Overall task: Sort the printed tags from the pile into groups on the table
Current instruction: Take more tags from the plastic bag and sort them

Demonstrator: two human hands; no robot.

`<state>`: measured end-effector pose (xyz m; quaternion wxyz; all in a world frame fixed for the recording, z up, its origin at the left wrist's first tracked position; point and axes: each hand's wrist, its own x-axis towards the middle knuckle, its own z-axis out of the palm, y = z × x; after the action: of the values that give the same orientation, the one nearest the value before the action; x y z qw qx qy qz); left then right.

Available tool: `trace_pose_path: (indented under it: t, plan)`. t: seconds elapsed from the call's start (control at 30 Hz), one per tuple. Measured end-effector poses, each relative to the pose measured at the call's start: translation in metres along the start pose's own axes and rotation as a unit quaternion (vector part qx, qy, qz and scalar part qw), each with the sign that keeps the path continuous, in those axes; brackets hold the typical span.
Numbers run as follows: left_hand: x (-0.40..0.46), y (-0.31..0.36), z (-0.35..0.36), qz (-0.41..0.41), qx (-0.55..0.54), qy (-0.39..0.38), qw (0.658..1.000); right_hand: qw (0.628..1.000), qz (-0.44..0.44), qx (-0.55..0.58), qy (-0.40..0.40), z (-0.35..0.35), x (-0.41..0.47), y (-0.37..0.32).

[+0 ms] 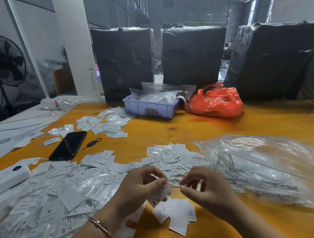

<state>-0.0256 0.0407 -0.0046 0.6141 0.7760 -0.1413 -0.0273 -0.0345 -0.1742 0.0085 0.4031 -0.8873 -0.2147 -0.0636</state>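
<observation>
Small white printed tags lie scattered over the orange table (226, 135). A big loose pile (56, 190) spreads at the lower left. Smaller groups sit at the centre (173, 157), further back (107, 122) and just under my hands (178, 214). My left hand (139, 185) pinches a tag marked XS (158, 196) between thumb and fingers. My right hand (203, 184) hovers close beside it, its fingertips pinching the edge of a small shiny piece (175, 184) between the two hands.
A black phone (68, 145) with a ring strap lies left of centre, a white device (1, 179) at the left edge. A large clear plastic bag (261, 164) fills the right. At the back stand a blue tray (149, 107), a red bag (215, 102) and black wrapped bales (193, 54).
</observation>
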Motion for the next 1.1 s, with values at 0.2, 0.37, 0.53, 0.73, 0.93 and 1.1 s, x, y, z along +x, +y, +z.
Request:
trace_pose_path:
  t: [0.2, 0.37, 0.53, 0.73, 0.93, 1.1]
  plan:
    - [0.004, -0.004, -0.024, -0.004, 0.126, 0.161, 0.979, 0.934, -0.089, -0.299, -0.175, 0.008, -0.006, -0.014]
    - [0.007, -0.01, -0.039, -0.06, 0.41, 0.243, 0.877, 0.928, -0.108, -0.307, -0.182, 0.007, -0.009, -0.023]
    - [0.008, -0.018, -0.044, -0.091, 0.52, 0.212, 0.822, 0.91, -0.143, -0.352, -0.167, 0.014, -0.009, -0.027]
    - [0.009, -0.016, -0.028, 0.102, 0.411, 0.188, 0.886, 0.914, -0.156, -0.338, -0.161, 0.015, -0.008, -0.022]
    - [0.0, -0.008, -0.002, 0.114, 0.248, -0.029, 0.962, 0.931, -0.133, -0.319, -0.12, 0.011, -0.006, -0.014]
    - [-0.001, -0.009, 0.002, 0.059, 0.209, -0.107, 0.97, 0.975, -0.063, -0.2, -0.07, 0.005, -0.003, -0.006]
